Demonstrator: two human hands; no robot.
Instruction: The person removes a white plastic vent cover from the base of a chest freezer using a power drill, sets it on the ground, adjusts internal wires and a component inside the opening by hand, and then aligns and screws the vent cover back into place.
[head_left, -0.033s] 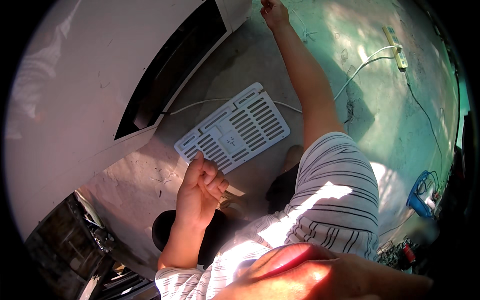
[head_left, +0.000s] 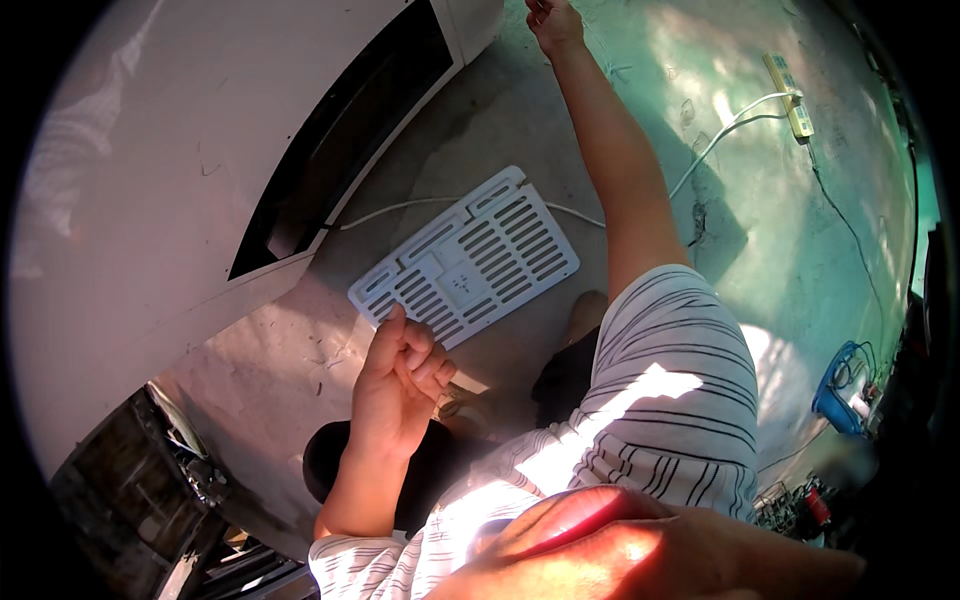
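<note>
My left hand [head_left: 402, 372] is raised in front of my body, its fingers curled in and its thumb pointing up, with nothing visible in it. Behind it in the picture, a white slatted plastic panel [head_left: 500, 246] lies on the floor. My right arm reaches far forward. The right hand [head_left: 556, 27] is at the top edge, beside the far end of a large white appliance [head_left: 180, 150] with a long black strip [head_left: 345, 140]. Its fingers look curled, but the frame cuts part of them off, and whatever they may hold is hidden.
A pale cord [head_left: 400, 205] runs from the appliance past the slatted panel and under my right arm. At the right, a yellowish power strip [head_left: 790, 95] has cords plugged in. A blue object [head_left: 838, 395] with cables lies farther down, and dark clutter [head_left: 140, 480] stands lower left.
My right hand has shifted very slightly to the right. My left hand and the slatted panel stay practically where they were.
</note>
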